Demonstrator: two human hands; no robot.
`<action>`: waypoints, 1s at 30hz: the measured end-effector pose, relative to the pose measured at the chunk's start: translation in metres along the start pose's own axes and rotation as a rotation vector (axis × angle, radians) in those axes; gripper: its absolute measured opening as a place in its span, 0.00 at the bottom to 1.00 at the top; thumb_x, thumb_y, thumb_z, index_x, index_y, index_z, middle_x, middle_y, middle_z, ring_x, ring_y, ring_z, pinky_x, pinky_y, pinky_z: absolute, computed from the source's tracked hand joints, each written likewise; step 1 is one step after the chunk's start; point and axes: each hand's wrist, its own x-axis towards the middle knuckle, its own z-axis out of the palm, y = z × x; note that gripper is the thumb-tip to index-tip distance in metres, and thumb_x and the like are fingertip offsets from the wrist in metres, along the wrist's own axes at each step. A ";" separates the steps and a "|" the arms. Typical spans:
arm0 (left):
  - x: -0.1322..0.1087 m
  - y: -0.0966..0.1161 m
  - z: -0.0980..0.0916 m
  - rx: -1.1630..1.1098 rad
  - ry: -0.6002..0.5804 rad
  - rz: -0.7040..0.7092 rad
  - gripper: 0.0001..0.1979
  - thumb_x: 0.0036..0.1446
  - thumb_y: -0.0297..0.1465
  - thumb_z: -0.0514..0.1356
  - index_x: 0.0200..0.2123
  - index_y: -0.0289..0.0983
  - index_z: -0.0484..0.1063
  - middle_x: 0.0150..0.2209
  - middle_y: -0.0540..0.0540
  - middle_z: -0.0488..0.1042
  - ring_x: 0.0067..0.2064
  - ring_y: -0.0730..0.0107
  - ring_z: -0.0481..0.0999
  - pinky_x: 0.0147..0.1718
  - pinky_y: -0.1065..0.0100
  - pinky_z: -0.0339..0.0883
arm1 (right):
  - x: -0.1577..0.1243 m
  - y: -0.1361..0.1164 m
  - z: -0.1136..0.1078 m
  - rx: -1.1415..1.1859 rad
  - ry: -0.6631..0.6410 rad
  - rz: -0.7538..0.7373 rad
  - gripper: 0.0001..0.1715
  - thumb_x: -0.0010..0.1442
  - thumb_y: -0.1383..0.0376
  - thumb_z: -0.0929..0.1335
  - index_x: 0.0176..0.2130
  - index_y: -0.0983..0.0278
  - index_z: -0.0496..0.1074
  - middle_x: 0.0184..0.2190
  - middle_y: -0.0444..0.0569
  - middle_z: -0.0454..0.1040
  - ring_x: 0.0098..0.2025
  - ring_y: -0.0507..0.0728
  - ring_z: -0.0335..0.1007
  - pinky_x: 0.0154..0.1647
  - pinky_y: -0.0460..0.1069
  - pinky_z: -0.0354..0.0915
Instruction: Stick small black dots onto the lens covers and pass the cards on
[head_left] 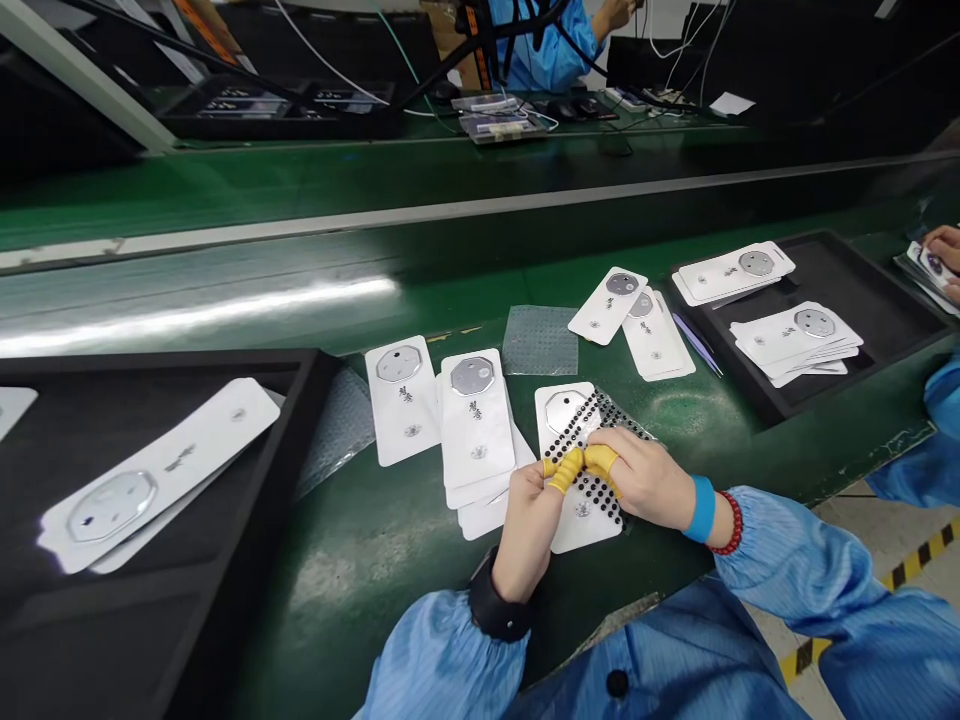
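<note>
Head view: left hand (527, 528) and right hand (637, 476) close together over the green workbench (390, 590), narrowly pinched on a clear sheet of black dots (579, 432), yellow finger cots (566, 470) almost meeting at its lower part. Beneath that sheet, a white card (586, 528) with an octagonal silver piece (564, 410), its lower edge just past the fingers. Just left of the left hand, a loose stack of white cards (474, 430), overlapping at the edges, and a single white card (401, 400) beside it. Farther left, a black tray (304, 410) with a raised wall and more cards inside, only a narrow band of green bench between that wall and the stack. Above the hands, a square of clear bubble film (540, 340) and further cards, then a slim blue tool (697, 345) against the rim of a second black tray (750, 385). Behind everything, the bench's long far edge. At the right border, a co-worker's hand (943, 250) on a card.
</note>
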 end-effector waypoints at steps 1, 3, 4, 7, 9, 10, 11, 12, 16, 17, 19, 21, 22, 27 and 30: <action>0.000 0.001 0.000 -0.002 0.005 0.002 0.06 0.37 0.31 0.67 0.18 0.35 0.75 0.17 0.51 0.73 0.22 0.74 0.68 0.23 0.74 0.63 | 0.000 0.000 0.000 0.002 -0.003 0.016 0.11 0.68 0.75 0.58 0.43 0.70 0.68 0.39 0.59 0.73 0.39 0.59 0.74 0.36 0.52 0.75; -0.001 0.002 0.001 -0.005 0.008 0.006 0.07 0.36 0.32 0.69 0.18 0.35 0.75 0.17 0.52 0.72 0.22 0.74 0.68 0.23 0.73 0.63 | 0.001 0.001 -0.001 0.041 0.014 0.056 0.09 0.70 0.71 0.60 0.45 0.70 0.67 0.40 0.60 0.73 0.41 0.59 0.73 0.39 0.53 0.76; -0.001 0.002 0.002 -0.007 0.004 0.006 0.08 0.36 0.33 0.69 0.18 0.35 0.75 0.16 0.52 0.72 0.22 0.73 0.68 0.23 0.73 0.63 | 0.000 0.000 -0.002 0.067 0.031 0.073 0.09 0.70 0.70 0.60 0.46 0.70 0.67 0.41 0.60 0.73 0.43 0.59 0.73 0.41 0.53 0.76; -0.003 0.002 0.002 -0.008 -0.007 0.005 0.10 0.37 0.35 0.70 0.19 0.35 0.76 0.16 0.52 0.72 0.21 0.72 0.68 0.23 0.71 0.63 | 0.000 -0.001 -0.005 0.090 0.079 0.063 0.08 0.70 0.70 0.61 0.47 0.69 0.67 0.41 0.58 0.74 0.43 0.58 0.73 0.43 0.52 0.77; -0.003 0.000 0.002 -0.003 -0.003 0.011 0.09 0.38 0.35 0.69 0.19 0.35 0.76 0.17 0.51 0.73 0.22 0.72 0.69 0.24 0.71 0.63 | 0.000 -0.002 -0.005 0.035 0.093 -0.005 0.09 0.69 0.74 0.60 0.46 0.68 0.67 0.40 0.57 0.74 0.41 0.58 0.74 0.41 0.52 0.77; -0.003 -0.001 0.002 0.002 0.002 0.015 0.09 0.38 0.35 0.69 0.19 0.35 0.76 0.17 0.51 0.73 0.22 0.72 0.69 0.24 0.71 0.63 | 0.000 -0.003 -0.005 0.007 0.094 -0.040 0.10 0.68 0.75 0.59 0.45 0.68 0.67 0.40 0.57 0.74 0.40 0.58 0.74 0.39 0.52 0.77; -0.002 -0.001 0.001 0.009 0.008 0.020 0.09 0.38 0.35 0.69 0.19 0.35 0.75 0.18 0.51 0.74 0.22 0.72 0.69 0.24 0.71 0.63 | 0.001 -0.003 -0.004 -0.015 0.090 -0.067 0.11 0.68 0.77 0.58 0.44 0.68 0.67 0.40 0.58 0.74 0.39 0.58 0.73 0.38 0.52 0.77; -0.002 -0.002 0.001 0.018 0.013 0.025 0.09 0.39 0.35 0.68 0.19 0.35 0.75 0.18 0.51 0.74 0.23 0.72 0.69 0.24 0.72 0.62 | 0.002 -0.003 -0.003 -0.026 0.077 -0.083 0.13 0.67 0.77 0.58 0.44 0.68 0.67 0.40 0.58 0.74 0.39 0.58 0.73 0.38 0.53 0.77; -0.001 -0.001 0.000 0.081 -0.001 0.045 0.11 0.39 0.36 0.70 0.20 0.34 0.77 0.21 0.47 0.77 0.24 0.69 0.71 0.25 0.69 0.65 | -0.001 0.004 -0.003 0.083 -0.038 0.002 0.11 0.64 0.77 0.59 0.44 0.69 0.66 0.41 0.61 0.74 0.41 0.60 0.73 0.40 0.55 0.76; -0.001 0.000 0.000 0.100 -0.011 0.056 0.12 0.39 0.37 0.70 0.22 0.34 0.78 0.23 0.45 0.79 0.26 0.66 0.74 0.28 0.67 0.68 | -0.005 0.008 -0.004 0.126 -0.070 0.045 0.12 0.64 0.77 0.59 0.45 0.68 0.66 0.42 0.61 0.74 0.43 0.61 0.73 0.42 0.56 0.76; -0.001 0.004 -0.003 0.135 -0.001 0.102 0.15 0.42 0.40 0.70 0.27 0.33 0.80 0.31 0.41 0.82 0.35 0.57 0.79 0.39 0.61 0.71 | -0.015 0.016 -0.011 0.180 -0.119 0.125 0.12 0.63 0.76 0.59 0.45 0.67 0.66 0.43 0.61 0.75 0.45 0.63 0.74 0.44 0.58 0.76; -0.002 0.007 -0.007 0.160 0.066 0.174 0.20 0.45 0.42 0.69 0.37 0.33 0.81 0.43 0.37 0.82 0.48 0.51 0.77 0.52 0.57 0.67 | -0.025 0.024 -0.021 0.187 -0.150 0.184 0.12 0.65 0.75 0.60 0.44 0.65 0.67 0.42 0.59 0.77 0.44 0.62 0.76 0.43 0.58 0.76; -0.004 0.008 -0.008 0.167 0.105 0.211 0.24 0.47 0.43 0.69 0.44 0.34 0.79 0.48 0.37 0.80 0.53 0.50 0.75 0.56 0.56 0.64 | -0.028 0.027 -0.028 0.191 -0.152 0.215 0.10 0.66 0.74 0.60 0.44 0.64 0.67 0.41 0.58 0.77 0.43 0.61 0.77 0.42 0.57 0.77; -0.020 0.007 -0.006 0.163 -0.005 0.220 0.53 0.54 0.43 0.66 0.72 0.40 0.36 0.53 0.37 0.78 0.51 0.51 0.79 0.48 0.56 0.74 | -0.011 0.018 -0.054 0.439 0.089 0.507 0.04 0.66 0.69 0.66 0.39 0.62 0.72 0.41 0.53 0.76 0.43 0.56 0.76 0.41 0.51 0.76; -0.031 0.005 0.000 0.144 -0.142 0.210 0.45 0.57 0.41 0.64 0.70 0.40 0.45 0.58 0.36 0.74 0.54 0.52 0.78 0.47 0.60 0.75 | 0.013 0.001 -0.051 0.500 0.241 0.479 0.02 0.63 0.68 0.69 0.38 0.61 0.74 0.42 0.51 0.73 0.44 0.57 0.74 0.46 0.53 0.74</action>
